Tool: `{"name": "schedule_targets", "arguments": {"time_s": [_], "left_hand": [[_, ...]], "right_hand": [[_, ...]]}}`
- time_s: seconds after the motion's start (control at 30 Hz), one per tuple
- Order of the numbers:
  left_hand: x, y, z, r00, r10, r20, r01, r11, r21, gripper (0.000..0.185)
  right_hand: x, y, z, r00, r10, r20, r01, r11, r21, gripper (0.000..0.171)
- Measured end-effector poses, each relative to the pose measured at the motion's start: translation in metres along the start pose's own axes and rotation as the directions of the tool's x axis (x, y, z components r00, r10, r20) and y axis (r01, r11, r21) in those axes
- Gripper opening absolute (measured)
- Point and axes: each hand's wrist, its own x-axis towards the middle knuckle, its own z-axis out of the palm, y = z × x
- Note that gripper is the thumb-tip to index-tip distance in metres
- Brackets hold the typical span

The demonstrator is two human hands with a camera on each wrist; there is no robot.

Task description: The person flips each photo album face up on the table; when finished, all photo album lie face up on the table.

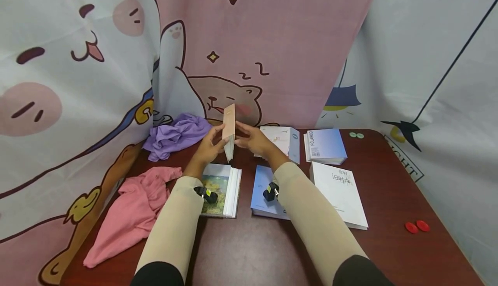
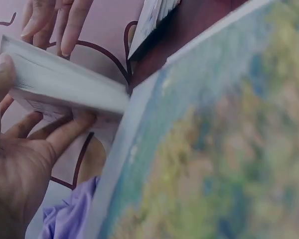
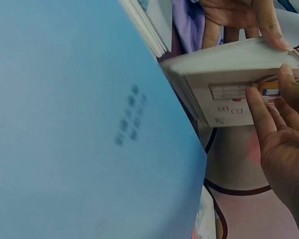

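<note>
Both hands, left hand (image 1: 208, 147) & right hand (image 1: 253, 141), hold pink book (image 1: 229, 126) upright.

matt paper book (image 1: 229, 131); glossy wooden table (image 1: 249, 251); soft cloths (image 1: 132, 212)

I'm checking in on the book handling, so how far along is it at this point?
Nothing looks finished yet. In hand: both the left hand and the right hand hold a pale book upright above the table. Left lying flat: the landscape-cover book, the blue book and the white book.
</note>
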Motion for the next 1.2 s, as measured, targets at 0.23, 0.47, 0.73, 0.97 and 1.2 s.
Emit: {"name": "schedule_targets", "arguments": {"time_s": [0.23, 0.47, 0.73, 0.97, 1.2], "left_hand": [[-0.007, -0.010, -0.012, 0.999, -0.045, 0.007, 0.046, 0.994, -0.102, 0.070], [-0.012, -0.008, -0.022, 0.992, -0.122, -0.031, 0.123, 0.992, 0.038, 0.079], [-0.008, -0.013, -0.025, 0.991, -0.083, -0.101, 0.100, 0.978, 0.183, 0.074], [-0.015, -0.017, -0.034, 0.978, -0.198, -0.064, 0.208, 0.943, 0.260, 0.078], [-0.020, -0.012, -0.041, 0.921, -0.388, -0.042, 0.377, 0.858, 0.348, 0.073]], "right_hand": [[-0.002, 0.008, 0.010, 0.996, 0.082, 0.018, -0.078, 0.984, -0.160, 0.070], [-0.003, 0.018, 0.012, 0.978, 0.201, 0.058, -0.171, 0.929, -0.328, 0.060], [-0.007, 0.020, 0.012, 0.976, 0.213, 0.052, -0.173, 0.892, -0.418, 0.053], [-0.011, 0.021, 0.010, 0.978, 0.210, 0.020, -0.182, 0.891, -0.416, 0.066], [-0.012, 0.018, 0.008, 0.971, 0.234, 0.035, -0.197, 0.881, -0.430, 0.060]]}}
